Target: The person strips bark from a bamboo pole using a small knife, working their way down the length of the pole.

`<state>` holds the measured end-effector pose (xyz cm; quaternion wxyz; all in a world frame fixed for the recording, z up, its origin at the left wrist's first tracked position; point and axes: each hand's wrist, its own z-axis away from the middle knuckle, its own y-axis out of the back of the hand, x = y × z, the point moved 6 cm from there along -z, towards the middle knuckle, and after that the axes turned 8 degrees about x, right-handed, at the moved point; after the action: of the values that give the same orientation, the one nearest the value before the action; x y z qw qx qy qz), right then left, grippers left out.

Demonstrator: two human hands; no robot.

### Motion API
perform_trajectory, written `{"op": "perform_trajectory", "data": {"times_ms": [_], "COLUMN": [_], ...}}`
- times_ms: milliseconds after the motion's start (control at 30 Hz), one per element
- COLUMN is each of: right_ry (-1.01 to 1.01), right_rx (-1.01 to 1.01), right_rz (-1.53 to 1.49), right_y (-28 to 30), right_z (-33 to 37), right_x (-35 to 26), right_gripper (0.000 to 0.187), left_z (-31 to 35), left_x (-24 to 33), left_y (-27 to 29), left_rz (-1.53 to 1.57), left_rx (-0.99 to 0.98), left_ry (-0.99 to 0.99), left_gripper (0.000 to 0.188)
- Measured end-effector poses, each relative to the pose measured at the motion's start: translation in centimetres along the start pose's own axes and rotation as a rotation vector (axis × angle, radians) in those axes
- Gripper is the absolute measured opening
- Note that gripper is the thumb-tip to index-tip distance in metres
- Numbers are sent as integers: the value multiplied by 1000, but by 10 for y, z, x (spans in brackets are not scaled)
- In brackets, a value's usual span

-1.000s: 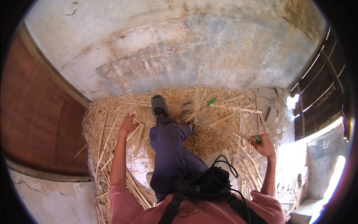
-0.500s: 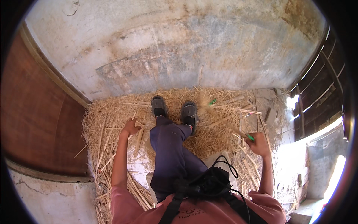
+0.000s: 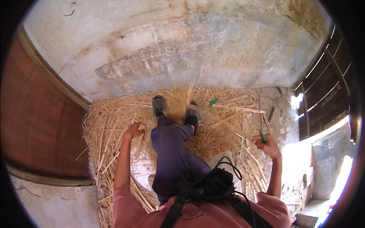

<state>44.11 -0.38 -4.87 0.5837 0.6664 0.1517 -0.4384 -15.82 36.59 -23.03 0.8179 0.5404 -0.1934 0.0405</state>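
Note:
At the right, my right hand (image 3: 269, 146) is closed round a tool with a green handle (image 3: 264, 138). A pale, blurred strip (image 3: 237, 130) reaches from this hand toward my feet; its exact shape is smeared by motion. A tuft of straw-coloured shavings (image 3: 186, 99) hangs blurred near my right shoe. On the left, my left hand (image 3: 134, 131) is closed, with the end of a pale wooden strip (image 3: 139, 146) at its fingers. That strip slants down beside my leg. Another small green object (image 3: 213, 102) lies on the shavings beyond my right shoe.
Shavings and straw (image 3: 207, 146) cover the floor, with loose wooden strips (image 3: 108, 167) heaped at the left. A stained wall (image 3: 197, 45) stands ahead, a brown door panel (image 3: 45, 114) at the left, and dark slats (image 3: 327, 83) at the right. A black bag (image 3: 215, 184) rests at my waist.
My right hand has turned and shifted slightly right with the green-handled tool. A blurred tuft of shavings now shows by my shoes. My left hand has barely moved.

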Motion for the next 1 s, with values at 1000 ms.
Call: {"op": "perform_trajectory", "data": {"times_ms": [1000], "right_ry": [-16], "right_rx": [406], "right_rz": [132], "right_y": [119], "right_z": [13], "right_x": [-11], "right_gripper": [24], "left_z": [24], "left_x": [-30], "left_y": [-19], "left_rz": [25], "left_rx": [-131], "left_ry": [117], "left_gripper": [82]}}
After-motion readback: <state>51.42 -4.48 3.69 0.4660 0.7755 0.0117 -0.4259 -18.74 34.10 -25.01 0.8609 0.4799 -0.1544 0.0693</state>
